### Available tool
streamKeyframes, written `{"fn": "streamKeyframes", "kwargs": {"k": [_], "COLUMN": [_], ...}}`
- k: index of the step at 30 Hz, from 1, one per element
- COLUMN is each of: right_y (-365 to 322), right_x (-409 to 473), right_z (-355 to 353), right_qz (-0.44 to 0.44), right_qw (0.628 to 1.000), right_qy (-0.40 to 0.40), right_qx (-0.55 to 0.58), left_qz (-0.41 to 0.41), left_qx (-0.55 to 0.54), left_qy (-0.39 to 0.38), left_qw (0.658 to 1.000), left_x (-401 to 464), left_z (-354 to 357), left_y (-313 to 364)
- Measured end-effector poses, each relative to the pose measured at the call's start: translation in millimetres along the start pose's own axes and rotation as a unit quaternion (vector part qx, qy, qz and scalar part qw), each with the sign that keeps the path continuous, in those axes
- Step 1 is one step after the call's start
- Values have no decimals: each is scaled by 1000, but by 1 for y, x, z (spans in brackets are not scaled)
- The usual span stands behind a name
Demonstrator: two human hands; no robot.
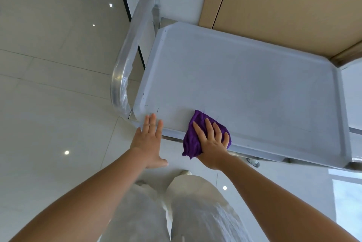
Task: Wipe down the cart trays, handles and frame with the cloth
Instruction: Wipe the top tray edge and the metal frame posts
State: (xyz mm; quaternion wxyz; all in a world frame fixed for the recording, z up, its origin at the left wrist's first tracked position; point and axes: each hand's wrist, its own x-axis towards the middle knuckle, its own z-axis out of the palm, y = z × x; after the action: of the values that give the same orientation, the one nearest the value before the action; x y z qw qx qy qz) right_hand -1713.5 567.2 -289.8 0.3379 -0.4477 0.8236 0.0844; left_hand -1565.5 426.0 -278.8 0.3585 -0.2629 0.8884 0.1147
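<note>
1. Stood on a glossy pale tiled floor [49,104], beside a white wall and beige panels [284,2] at the far side: the cart.
2. Top tray [254,85]: pale grey, raised rim, long axis running from near left to far right across the view, slightly slanted.
3. Handle [125,61] at the left short end: metal, curved, wrapped in clear film, pointing away to the left of the tray.
4. Left hand [148,141]: fingers straight, grasping nothing, fingertips laid on the near left corner of the tray.
5. Right hand [212,141]: fingers spread flat, pressed on the cloth, not curled round it.
6. Purple cloth [191,141]: bunched on the near rim of the tray, partly hanging over the edge.
7. One caster [253,162] seen under the near edge.
</note>
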Motion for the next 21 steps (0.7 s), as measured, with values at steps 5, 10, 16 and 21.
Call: {"fn": "streamKeyframes", "kwargs": {"k": [5, 10, 16, 21], "right_y": [1, -13, -104, -206], "right_x": [1, -15, -25, -6], "right_z": [1, -27, -69, -92], "right_qz": [24, 69, 45, -79], "right_qw": [999, 997, 829, 775], "right_qy": [13, 27, 222, 231], "right_qx": [-19, 19, 511, 583], "left_qz": [32, 107, 49, -31], "left_qx": [-28, -160, -417, -657], "left_qy": [-33, -15, 134, 187], "left_qw": [999, 981, 898, 730], "left_x": [1, -12, -48, -42], "left_z": [-9, -33, -19, -33], "left_y": [-4, -39, -104, -136]}}
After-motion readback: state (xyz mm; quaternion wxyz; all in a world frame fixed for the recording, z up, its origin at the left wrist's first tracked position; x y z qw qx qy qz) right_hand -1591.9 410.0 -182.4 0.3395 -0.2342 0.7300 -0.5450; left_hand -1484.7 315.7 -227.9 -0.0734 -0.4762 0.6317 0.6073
